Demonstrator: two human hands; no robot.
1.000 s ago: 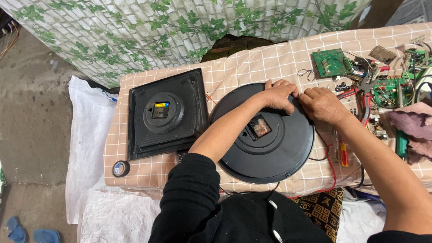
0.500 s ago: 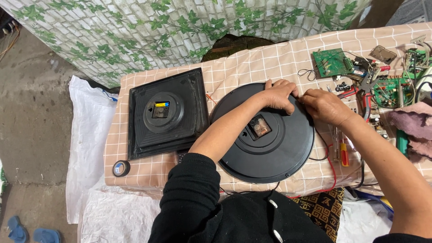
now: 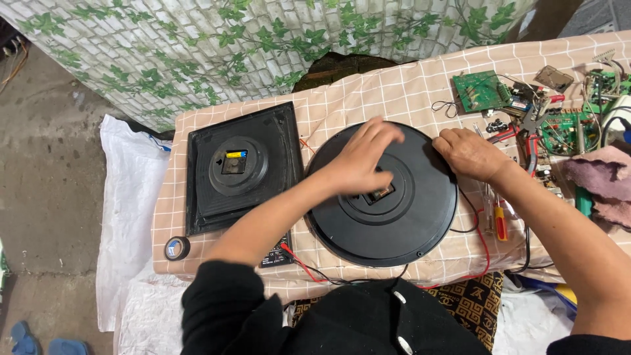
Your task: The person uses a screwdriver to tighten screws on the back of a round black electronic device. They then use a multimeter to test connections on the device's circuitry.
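Observation:
A round black wall clock (image 3: 394, 217) lies face down on the checked cloth, its movement box at the centre partly under my fingers. My left hand (image 3: 360, 160) hovers flat over the clock's middle, fingers spread, blurred, holding nothing. My right hand (image 3: 468, 152) rests on the clock's upper right rim with the fingers curled over the edge. Left of it lies a square black clock (image 3: 240, 167), also face down, with a small battery showing in its movement.
Green circuit boards (image 3: 481, 91), pliers, wires and small parts crowd the table's right end. A red-handled screwdriver (image 3: 501, 220) lies beside the round clock. Red and black leads (image 3: 309, 266) run along the front edge. A tape roll (image 3: 176, 248) sits at the front left corner. A pink rag (image 3: 601, 177) lies far right.
My left hand has left the clock's upper rim and swung down and left over the clock's centre. My right hand stays on the rim.

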